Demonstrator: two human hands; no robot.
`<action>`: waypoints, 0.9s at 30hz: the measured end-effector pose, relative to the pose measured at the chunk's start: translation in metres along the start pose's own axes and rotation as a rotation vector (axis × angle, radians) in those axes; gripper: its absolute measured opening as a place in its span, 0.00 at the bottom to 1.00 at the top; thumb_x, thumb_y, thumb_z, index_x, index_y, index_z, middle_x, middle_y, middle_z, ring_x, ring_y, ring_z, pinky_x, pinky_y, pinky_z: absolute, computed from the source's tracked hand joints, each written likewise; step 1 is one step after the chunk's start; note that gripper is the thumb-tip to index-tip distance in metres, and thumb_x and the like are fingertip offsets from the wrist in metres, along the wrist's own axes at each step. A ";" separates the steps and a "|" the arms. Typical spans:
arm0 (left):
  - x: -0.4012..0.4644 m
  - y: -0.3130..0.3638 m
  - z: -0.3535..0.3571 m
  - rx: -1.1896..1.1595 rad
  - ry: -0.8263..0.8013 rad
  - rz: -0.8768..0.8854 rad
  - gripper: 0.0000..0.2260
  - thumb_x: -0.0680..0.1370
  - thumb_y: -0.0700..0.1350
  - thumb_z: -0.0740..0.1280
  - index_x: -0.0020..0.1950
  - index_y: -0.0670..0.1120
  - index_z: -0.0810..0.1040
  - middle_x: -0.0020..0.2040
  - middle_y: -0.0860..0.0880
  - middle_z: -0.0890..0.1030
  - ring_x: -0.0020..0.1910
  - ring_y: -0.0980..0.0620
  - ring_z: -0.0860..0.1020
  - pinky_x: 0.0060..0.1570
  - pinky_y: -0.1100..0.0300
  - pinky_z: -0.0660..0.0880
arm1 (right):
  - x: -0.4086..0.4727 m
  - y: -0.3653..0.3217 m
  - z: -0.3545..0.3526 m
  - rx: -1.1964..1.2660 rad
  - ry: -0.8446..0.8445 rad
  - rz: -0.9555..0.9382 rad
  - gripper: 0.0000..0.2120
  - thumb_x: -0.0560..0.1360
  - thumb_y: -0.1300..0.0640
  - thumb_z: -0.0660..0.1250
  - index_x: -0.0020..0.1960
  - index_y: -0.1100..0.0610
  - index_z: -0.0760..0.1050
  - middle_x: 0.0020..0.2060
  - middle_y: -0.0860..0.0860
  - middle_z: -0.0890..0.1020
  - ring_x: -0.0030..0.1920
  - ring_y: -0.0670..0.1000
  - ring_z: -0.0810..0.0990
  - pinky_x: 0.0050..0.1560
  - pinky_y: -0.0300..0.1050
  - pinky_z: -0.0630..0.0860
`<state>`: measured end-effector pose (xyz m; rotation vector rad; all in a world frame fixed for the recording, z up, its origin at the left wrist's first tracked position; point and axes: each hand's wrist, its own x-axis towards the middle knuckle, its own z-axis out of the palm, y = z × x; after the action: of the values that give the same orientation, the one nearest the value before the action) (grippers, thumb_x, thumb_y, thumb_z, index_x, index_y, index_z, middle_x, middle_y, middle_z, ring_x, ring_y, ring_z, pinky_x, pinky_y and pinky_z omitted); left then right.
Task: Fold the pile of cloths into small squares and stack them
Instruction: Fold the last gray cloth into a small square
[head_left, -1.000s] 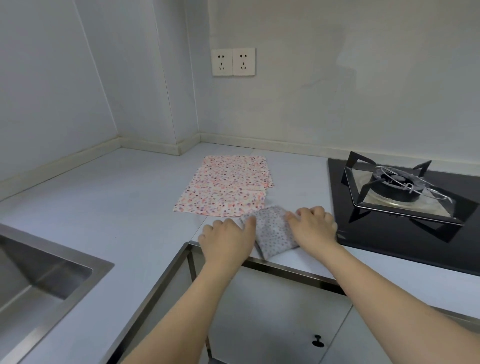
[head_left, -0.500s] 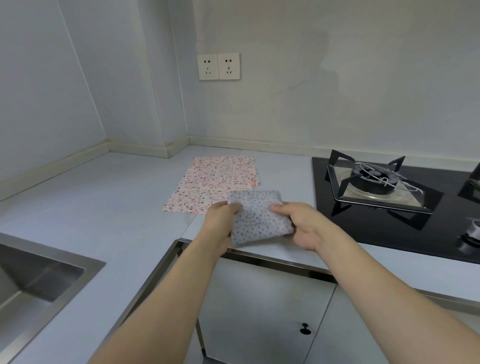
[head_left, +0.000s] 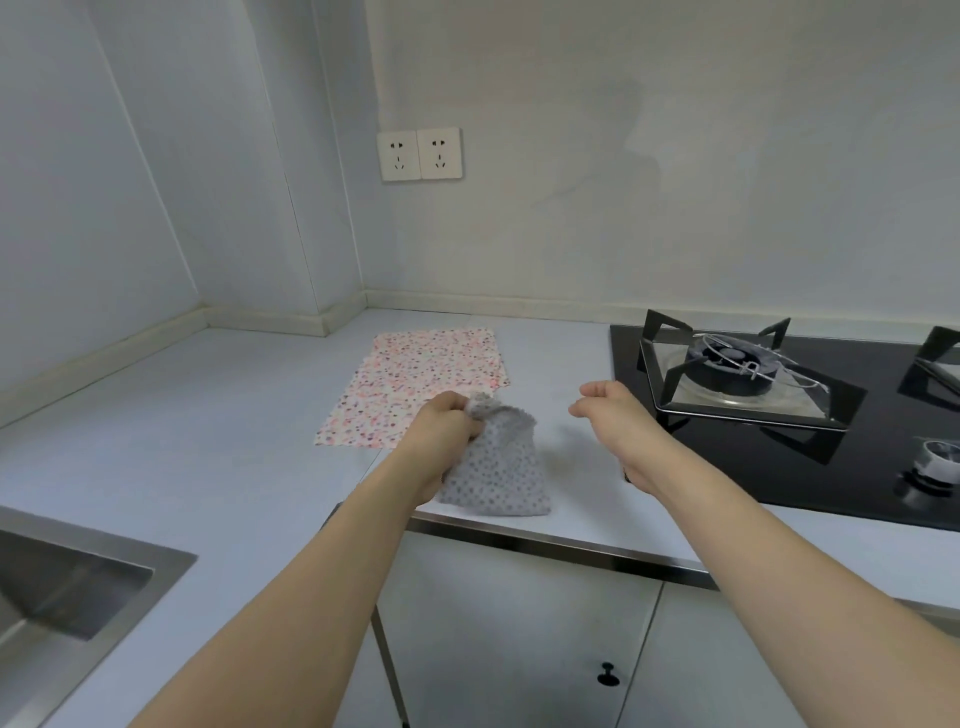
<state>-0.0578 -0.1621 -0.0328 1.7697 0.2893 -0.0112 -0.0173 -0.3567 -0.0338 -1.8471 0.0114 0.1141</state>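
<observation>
A grey dotted cloth (head_left: 496, 475), folded small, hangs above the counter's front edge. My left hand (head_left: 447, 426) grips it by its upper corner. My right hand (head_left: 605, 408) hovers to the right of the cloth with loosely curled fingers and holds nothing. Behind them a pink flowered cloth (head_left: 421, 384) lies flat and spread out on the pale counter (head_left: 208, 431); its near right corner is hidden by my left hand.
A black gas hob (head_left: 779, 415) with metal pan supports fills the right of the counter. A steel sink (head_left: 67, 587) sits at the left front. Two wall sockets (head_left: 420, 154) are on the back wall. Cabinet doors (head_left: 519, 634) lie below the counter edge.
Both hands lifted the grey cloth off the counter. Then my right hand let go and moved right, leaving the cloth hanging from my left hand.
</observation>
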 end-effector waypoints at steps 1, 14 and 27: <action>-0.002 0.003 -0.001 -0.015 -0.055 0.015 0.07 0.77 0.35 0.62 0.41 0.46 0.71 0.41 0.43 0.77 0.42 0.46 0.74 0.43 0.53 0.69 | -0.001 0.002 -0.001 0.020 -0.076 0.026 0.26 0.75 0.57 0.64 0.71 0.51 0.64 0.65 0.47 0.70 0.64 0.52 0.68 0.66 0.49 0.64; -0.004 0.046 -0.013 0.704 0.302 0.493 0.04 0.77 0.45 0.61 0.46 0.47 0.74 0.37 0.49 0.77 0.37 0.46 0.76 0.34 0.58 0.69 | 0.011 -0.003 -0.005 0.135 0.034 0.042 0.10 0.78 0.57 0.63 0.59 0.57 0.74 0.50 0.52 0.77 0.45 0.51 0.75 0.45 0.45 0.73; 0.022 -0.015 -0.004 0.885 0.037 0.040 0.10 0.77 0.50 0.63 0.42 0.44 0.71 0.37 0.48 0.74 0.35 0.51 0.70 0.31 0.60 0.64 | -0.008 0.023 0.027 -0.241 -0.040 0.235 0.14 0.74 0.47 0.64 0.44 0.58 0.72 0.32 0.53 0.73 0.30 0.51 0.70 0.30 0.40 0.65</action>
<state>-0.0400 -0.1513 -0.0498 2.6562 0.2966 -0.0887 -0.0287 -0.3379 -0.0625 -2.0787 0.1951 0.3286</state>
